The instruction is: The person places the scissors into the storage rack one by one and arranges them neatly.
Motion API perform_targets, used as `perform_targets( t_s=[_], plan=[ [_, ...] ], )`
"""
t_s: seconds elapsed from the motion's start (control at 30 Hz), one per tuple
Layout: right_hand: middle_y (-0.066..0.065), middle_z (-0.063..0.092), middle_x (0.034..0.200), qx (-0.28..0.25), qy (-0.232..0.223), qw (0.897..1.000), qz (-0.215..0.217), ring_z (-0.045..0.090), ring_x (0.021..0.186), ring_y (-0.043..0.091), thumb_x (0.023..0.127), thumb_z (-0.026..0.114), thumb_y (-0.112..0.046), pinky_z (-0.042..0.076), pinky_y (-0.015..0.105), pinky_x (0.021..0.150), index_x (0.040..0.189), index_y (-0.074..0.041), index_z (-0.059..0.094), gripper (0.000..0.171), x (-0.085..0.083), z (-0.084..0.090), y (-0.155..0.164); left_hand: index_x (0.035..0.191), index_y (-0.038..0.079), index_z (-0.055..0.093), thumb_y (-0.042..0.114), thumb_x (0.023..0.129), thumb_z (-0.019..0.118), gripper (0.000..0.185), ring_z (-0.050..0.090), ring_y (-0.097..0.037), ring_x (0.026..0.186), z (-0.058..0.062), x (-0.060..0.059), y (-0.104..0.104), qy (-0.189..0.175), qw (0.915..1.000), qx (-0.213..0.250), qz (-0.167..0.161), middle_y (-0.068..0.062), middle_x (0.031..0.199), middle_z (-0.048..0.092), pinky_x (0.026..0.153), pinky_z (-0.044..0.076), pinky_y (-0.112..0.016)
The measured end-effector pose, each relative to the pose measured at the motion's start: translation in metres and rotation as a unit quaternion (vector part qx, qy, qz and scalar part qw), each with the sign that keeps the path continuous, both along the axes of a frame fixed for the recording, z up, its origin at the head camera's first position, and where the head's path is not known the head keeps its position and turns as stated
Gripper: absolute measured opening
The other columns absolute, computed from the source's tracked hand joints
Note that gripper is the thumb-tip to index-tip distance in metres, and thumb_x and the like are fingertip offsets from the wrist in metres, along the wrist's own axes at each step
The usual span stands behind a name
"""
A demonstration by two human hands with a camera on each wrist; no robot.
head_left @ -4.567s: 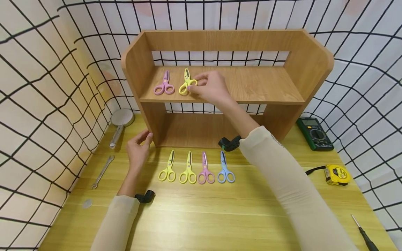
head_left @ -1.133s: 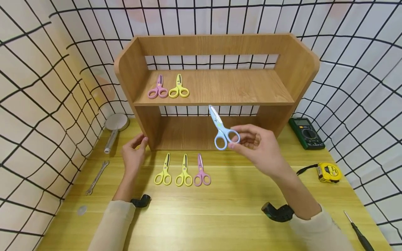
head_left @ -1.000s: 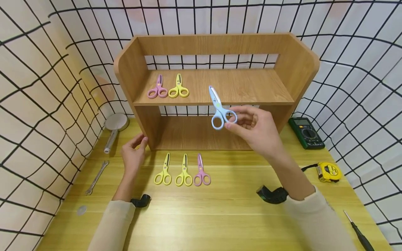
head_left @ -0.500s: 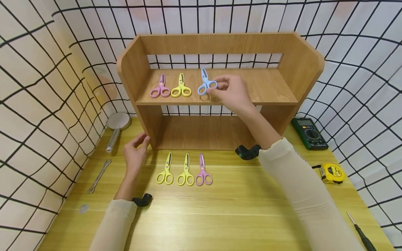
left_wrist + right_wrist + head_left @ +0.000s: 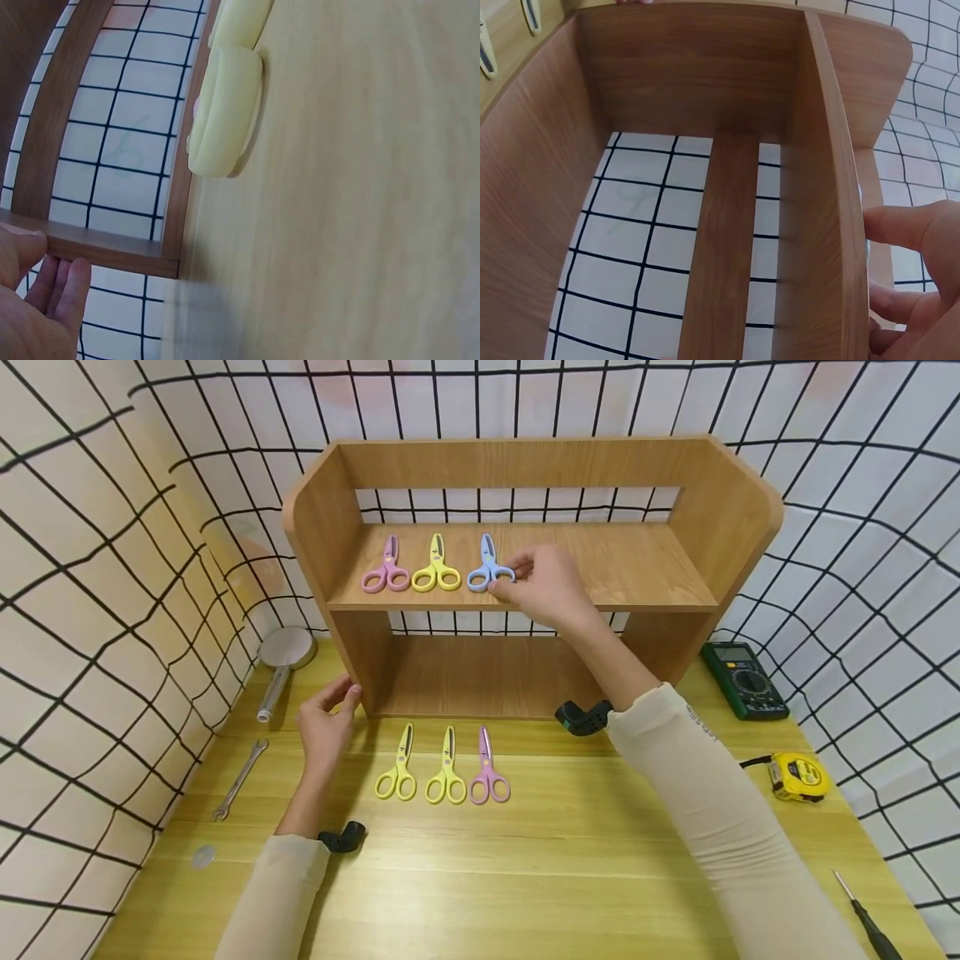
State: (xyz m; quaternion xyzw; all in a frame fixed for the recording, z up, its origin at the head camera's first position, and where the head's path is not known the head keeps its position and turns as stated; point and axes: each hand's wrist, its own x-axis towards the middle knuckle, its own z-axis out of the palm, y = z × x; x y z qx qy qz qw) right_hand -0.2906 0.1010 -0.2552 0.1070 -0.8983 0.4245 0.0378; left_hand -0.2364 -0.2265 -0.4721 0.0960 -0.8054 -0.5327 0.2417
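Note:
In the head view, my right hand [image 5: 546, 583] pinches a handle loop of the blue scissors [image 5: 488, 560], which lie on the upper board of the wooden shelf [image 5: 630, 560]. Left of them on that board are pink scissors [image 5: 390, 562] and yellow scissors [image 5: 437, 562], blades pointing back. My left hand [image 5: 326, 727] holds the front edge of the shelf's left side panel [image 5: 112, 253] between thumb and fingers. Two yellow scissors [image 5: 402, 762] and one pink pair [image 5: 486, 764] lie in a row on the table before the shelf. The shelf board hides most of the blue scissors in the right wrist view.
At left on the table [image 5: 480, 885] are a round grey pan-like tool [image 5: 287, 648], a wrench [image 5: 240, 780] and a flat grey disc [image 5: 203, 857]. At right lie a multimeter [image 5: 745, 680], a tape measure [image 5: 798, 777] and a screwdriver [image 5: 870, 927]. Black grid walls surround the table.
My right hand has lifted the blue scissors from the table row and laid them on the upper board, right of the yellow pair placed earlier. The left hand has stayed at the panel.

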Motion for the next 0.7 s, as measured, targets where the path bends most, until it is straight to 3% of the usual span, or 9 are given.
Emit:
perform_targets(
  t_s=[0.17, 0.27, 0.47, 0.7],
  plan=[
    [0.011, 0.065, 0.121, 0.008, 0.002, 1.000, 0.006, 0.057, 0.109, 0.023, 0.094, 0.075, -0.029, 0.051, 0.035, 0.089, 0.128, -0.003, 0.067, 0.044, 0.006, 0.001, 0.004, 0.124, 0.010, 0.076, 0.027, 0.097, 0.075, 0.032, 0.073, -0.025, 0.110, -0.002, -0.001, 0.001, 0.005, 0.9999, 0.009, -0.004, -0.011, 0.118, 0.077, 0.081, 0.048, -0.011],
    [0.012, 0.063, 0.130, -0.006, 0.011, 1.000, 0.007, 0.057, 0.115, 0.025, 0.094, 0.075, -0.031, 0.051, 0.041, 0.096, 0.134, -0.004, 0.064, 0.050, 0.020, 0.000, 0.011, 0.124, 0.010, 0.076, 0.026, 0.097, 0.074, 0.032, 0.073, -0.027, 0.110, -0.005, -0.002, 0.000, 0.006, 0.9999, 0.009, -0.004, -0.012, 0.117, 0.077, 0.082, 0.049, -0.011],
    [0.008, 0.066, 0.129, -0.033, 0.042, 0.998, 0.018, 0.059, 0.112, 0.025, 0.093, 0.076, -0.035, 0.050, 0.041, 0.092, 0.133, -0.009, 0.066, 0.048, 0.061, -0.013, 0.033, 0.123, 0.011, 0.076, 0.027, 0.097, 0.074, 0.031, 0.073, -0.025, 0.108, -0.003, -0.002, 0.001, 0.004, 1.0000, 0.008, -0.002, -0.011, 0.115, 0.078, 0.085, 0.052, -0.016],
    [0.006, 0.068, 0.116, -0.058, -0.003, 0.998, 0.038, 0.060, 0.101, 0.021, 0.095, 0.076, -0.036, 0.050, 0.032, 0.083, 0.130, -0.015, 0.066, 0.042, 0.101, -0.049, 0.055, 0.124, 0.010, 0.076, 0.027, 0.098, 0.073, 0.031, 0.073, -0.023, 0.109, 0.000, -0.001, 0.000, 0.001, 1.0000, 0.003, -0.001, -0.010, 0.115, 0.078, 0.092, 0.054, -0.028]
  ],
)
